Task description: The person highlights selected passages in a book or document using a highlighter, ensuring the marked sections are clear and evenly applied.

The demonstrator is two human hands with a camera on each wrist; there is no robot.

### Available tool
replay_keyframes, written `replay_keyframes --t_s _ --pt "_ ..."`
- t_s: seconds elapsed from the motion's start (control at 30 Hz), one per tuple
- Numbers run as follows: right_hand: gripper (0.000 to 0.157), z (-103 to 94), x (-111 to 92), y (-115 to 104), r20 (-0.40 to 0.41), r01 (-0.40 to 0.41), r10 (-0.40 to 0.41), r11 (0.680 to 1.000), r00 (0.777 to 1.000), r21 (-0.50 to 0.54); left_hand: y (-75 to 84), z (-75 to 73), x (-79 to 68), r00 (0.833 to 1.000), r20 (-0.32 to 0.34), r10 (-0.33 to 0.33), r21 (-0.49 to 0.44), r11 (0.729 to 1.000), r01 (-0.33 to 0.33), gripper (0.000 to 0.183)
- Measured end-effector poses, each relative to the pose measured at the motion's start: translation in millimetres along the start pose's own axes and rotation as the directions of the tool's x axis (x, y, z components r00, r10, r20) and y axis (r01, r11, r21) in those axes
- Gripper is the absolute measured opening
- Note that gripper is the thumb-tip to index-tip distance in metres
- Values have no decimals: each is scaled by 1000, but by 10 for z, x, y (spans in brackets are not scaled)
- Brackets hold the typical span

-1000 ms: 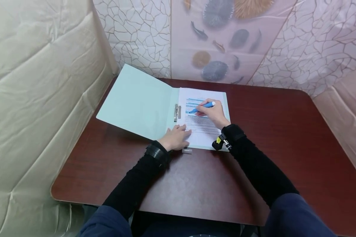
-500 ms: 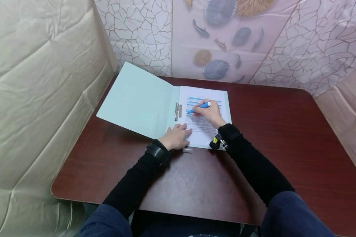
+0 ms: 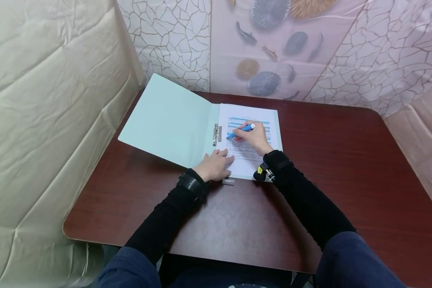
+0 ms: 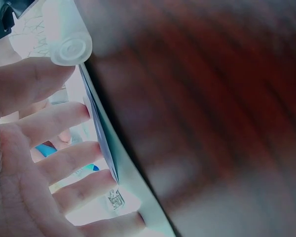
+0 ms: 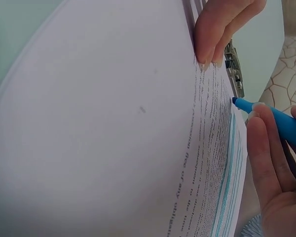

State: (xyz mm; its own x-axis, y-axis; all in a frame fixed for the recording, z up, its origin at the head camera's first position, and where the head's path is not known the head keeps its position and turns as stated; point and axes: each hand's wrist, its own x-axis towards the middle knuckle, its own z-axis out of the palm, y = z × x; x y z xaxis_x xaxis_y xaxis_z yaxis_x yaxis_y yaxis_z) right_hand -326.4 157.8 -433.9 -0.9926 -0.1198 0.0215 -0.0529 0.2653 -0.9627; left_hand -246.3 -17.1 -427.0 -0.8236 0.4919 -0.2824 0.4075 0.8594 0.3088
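Note:
A pale green folder (image 3: 169, 116) lies open on the table, with printed paper (image 3: 248, 166) on its right side. My right hand (image 3: 256, 137) pinches a blue highlighter (image 3: 248, 128), its tip at the left end of a text line. Blue strokes cover the upper lines in the right wrist view, where the highlighter (image 5: 286, 126) slants toward the page. My left hand (image 3: 216, 166) rests with spread fingers on the paper's lower left corner. Just below the folder's bottom edge, near the left thumb, lies a translucent cap (image 3: 228, 182), larger in the left wrist view.
A metal clip (image 3: 216, 134) sits at the folder's spine. The folder's left cover is tilted up off the dark red table (image 3: 345, 180). Patterned cloth (image 3: 173, 44) hangs behind the table, and a pale quilted cover (image 3: 50, 120) stands at the left.
My right hand has moved left with the highlighter, its tip shifting toward the left margin, then nearly holding still. My left hand keeps its place on the paper. The head view has shifted slightly.

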Motion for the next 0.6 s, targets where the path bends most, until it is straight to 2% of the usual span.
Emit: replay_keyframes --t_s 0.4,0.6 --pt "18 20 16 -7 -13 -22 21 997 1000 -74 -8 15 15 1000 0 2 3 1000 -2 57" --pt "14 52 39 -27 -18 2 -5 990 1000 -144 -20 17 11 1000 3 -1 5 1000 1 57"
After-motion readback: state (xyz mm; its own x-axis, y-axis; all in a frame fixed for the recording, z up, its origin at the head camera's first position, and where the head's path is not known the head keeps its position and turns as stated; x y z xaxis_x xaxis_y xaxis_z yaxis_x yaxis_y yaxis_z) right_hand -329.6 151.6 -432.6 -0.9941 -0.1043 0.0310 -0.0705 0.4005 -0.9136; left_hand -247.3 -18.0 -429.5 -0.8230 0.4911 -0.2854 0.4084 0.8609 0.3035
